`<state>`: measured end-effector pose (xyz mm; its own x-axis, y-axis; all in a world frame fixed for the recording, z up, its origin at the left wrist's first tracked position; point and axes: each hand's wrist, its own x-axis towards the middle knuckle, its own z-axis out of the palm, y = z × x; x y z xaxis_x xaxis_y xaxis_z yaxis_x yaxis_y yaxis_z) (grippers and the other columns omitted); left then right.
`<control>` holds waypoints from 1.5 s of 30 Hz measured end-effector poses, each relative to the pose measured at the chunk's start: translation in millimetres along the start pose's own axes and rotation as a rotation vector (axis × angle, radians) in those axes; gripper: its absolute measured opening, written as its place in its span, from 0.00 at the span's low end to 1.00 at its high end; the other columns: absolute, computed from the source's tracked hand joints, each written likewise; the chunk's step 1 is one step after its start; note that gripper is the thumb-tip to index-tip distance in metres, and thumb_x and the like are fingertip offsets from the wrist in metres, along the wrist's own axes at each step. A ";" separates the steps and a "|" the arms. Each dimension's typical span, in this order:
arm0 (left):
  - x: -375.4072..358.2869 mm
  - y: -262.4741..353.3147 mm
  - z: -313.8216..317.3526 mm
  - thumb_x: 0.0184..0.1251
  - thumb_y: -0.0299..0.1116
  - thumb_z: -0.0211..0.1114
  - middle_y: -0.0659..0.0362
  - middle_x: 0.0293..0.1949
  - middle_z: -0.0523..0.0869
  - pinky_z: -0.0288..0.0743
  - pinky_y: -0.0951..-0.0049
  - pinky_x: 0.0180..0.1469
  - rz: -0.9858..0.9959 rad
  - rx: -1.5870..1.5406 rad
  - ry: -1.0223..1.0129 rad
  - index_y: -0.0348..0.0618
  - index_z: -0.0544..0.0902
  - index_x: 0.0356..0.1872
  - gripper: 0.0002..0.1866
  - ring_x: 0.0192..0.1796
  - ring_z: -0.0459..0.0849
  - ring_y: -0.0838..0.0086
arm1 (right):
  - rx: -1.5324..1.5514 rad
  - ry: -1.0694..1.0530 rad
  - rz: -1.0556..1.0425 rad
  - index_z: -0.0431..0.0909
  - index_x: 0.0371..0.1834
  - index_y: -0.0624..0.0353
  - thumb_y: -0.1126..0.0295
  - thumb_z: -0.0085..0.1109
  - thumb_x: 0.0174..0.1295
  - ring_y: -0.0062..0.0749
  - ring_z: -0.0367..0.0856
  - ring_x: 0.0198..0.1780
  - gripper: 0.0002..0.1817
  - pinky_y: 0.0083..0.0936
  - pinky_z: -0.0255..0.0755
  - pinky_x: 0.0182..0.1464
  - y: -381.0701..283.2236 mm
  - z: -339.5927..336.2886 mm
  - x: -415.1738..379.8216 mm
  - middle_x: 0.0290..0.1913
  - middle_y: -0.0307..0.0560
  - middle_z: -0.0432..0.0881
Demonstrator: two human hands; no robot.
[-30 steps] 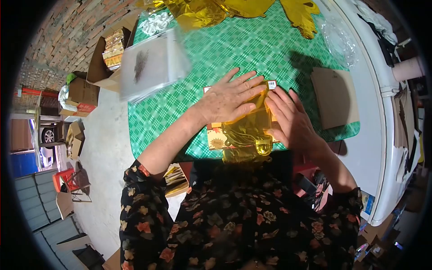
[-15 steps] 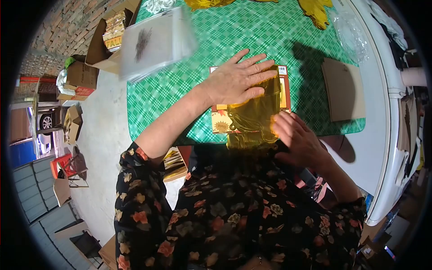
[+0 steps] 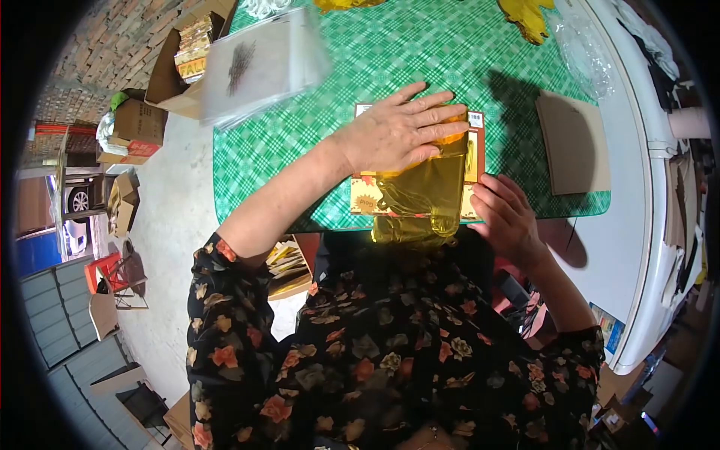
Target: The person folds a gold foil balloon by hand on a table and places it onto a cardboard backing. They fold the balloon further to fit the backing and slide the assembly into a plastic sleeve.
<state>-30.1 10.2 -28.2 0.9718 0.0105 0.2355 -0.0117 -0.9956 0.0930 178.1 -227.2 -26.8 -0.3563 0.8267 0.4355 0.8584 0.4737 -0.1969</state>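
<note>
My left hand lies flat with spread fingers on a shiny gold foil piece, pressing it on a printed card. The foil's lower end hangs past the table's near edge. My right hand is at the card's lower right corner, its fingers curled and close to the card's edge; whether anything is between them is hidden. The card rests on the green checked tablecloth.
Clear plastic sleeves stick out over the table's left edge. Brown cardboard sheets lie at the right, a clear plastic bag beyond them. More gold foil is at the far edge. An open carton stands at the left.
My right hand has moved slightly right and down, off the foil to the card's corner. The foil's lower part has shifted and lies differently. My left hand has stayed nearly still.
</note>
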 end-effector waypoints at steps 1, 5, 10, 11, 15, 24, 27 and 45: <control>-1.5 0.8 0.8 0.85 0.51 0.49 0.61 0.85 0.59 0.43 0.48 0.88 -0.010 -0.025 -0.012 0.60 0.64 0.83 0.30 0.86 0.55 0.63 | 0.014 0.034 -0.022 0.84 0.48 0.61 0.71 0.69 0.56 0.43 0.82 0.65 0.16 0.46 0.75 0.71 0.9 4.9 -3.1 0.56 0.46 0.84; -3.6 0.7 4.0 0.85 0.52 0.48 0.61 0.85 0.59 0.43 0.50 0.88 -0.031 -0.069 -0.040 0.59 0.64 0.83 0.30 0.86 0.56 0.63 | 0.139 0.149 -0.099 0.83 0.39 0.61 0.76 0.67 0.55 0.44 0.85 0.57 0.08 0.45 0.82 0.62 2.4 12.8 -6.0 0.48 0.45 0.85; -2.6 -0.3 5.4 0.86 0.52 0.46 0.61 0.85 0.59 0.43 0.51 0.88 -0.026 -0.057 -0.040 0.59 0.64 0.83 0.30 0.86 0.55 0.63 | 0.234 0.091 -0.080 0.81 0.37 0.61 0.77 0.66 0.56 0.46 0.87 0.54 0.07 0.44 0.84 0.57 -12.7 3.3 -20.0 0.48 0.47 0.86; -3.0 -1.3 7.3 0.86 0.52 0.46 0.61 0.85 0.59 0.42 0.51 0.88 -0.022 -0.060 -0.035 0.59 0.64 0.83 0.30 0.86 0.55 0.63 | 0.244 0.047 -0.082 0.80 0.38 0.61 0.76 0.66 0.56 0.46 0.87 0.54 0.07 0.44 0.84 0.56 -20.5 -11.5 -20.2 0.49 0.48 0.86; -3.3 -2.5 7.8 0.86 0.53 0.45 0.61 0.85 0.59 0.41 0.52 0.88 -0.016 -0.057 -0.040 0.59 0.64 0.83 0.30 0.86 0.55 0.63 | 0.156 -0.028 -0.140 0.78 0.38 0.60 0.74 0.67 0.58 0.48 0.87 0.55 0.08 0.43 0.85 0.55 -57.0 -80.4 -16.2 0.52 0.53 0.88; -1.3 -2.5 0.7 0.87 0.54 0.43 0.61 0.85 0.60 0.37 0.52 0.88 -0.049 -0.071 0.015 0.58 0.64 0.83 0.30 0.87 0.51 0.63 | -0.031 0.746 0.721 0.73 0.54 0.64 0.75 0.54 0.79 0.19 0.75 0.44 0.07 0.19 0.71 0.50 -3.1 -122.5 -0.4 0.43 0.41 0.80; -12.9 -9.7 -14.4 0.86 0.52 0.46 0.53 0.83 0.64 0.43 0.51 0.88 -0.171 -0.222 0.217 0.51 0.67 0.81 0.30 0.87 0.53 0.58 | 0.355 0.667 0.934 0.75 0.61 0.65 0.71 0.51 0.82 0.28 0.78 0.56 0.12 0.25 0.69 0.63 32.4 -97.9 43.5 0.57 0.45 0.78; -86.7 48.5 -36.5 0.63 0.28 0.75 0.53 0.58 0.87 0.77 0.55 0.67 -0.301 -0.169 0.229 0.40 0.89 0.53 0.17 0.66 0.82 0.54 | 0.861 0.480 0.994 0.77 0.54 0.60 0.63 0.63 0.75 0.17 0.77 0.38 0.14 0.21 0.73 0.40 121.5 22.7 126.3 0.39 0.36 0.80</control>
<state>-123.5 -35.5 -8.8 0.8606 0.3387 0.3803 0.2082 -0.9155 0.3442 229.0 -58.3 -15.6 0.5693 0.8220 0.0166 0.1180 -0.0617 -0.9911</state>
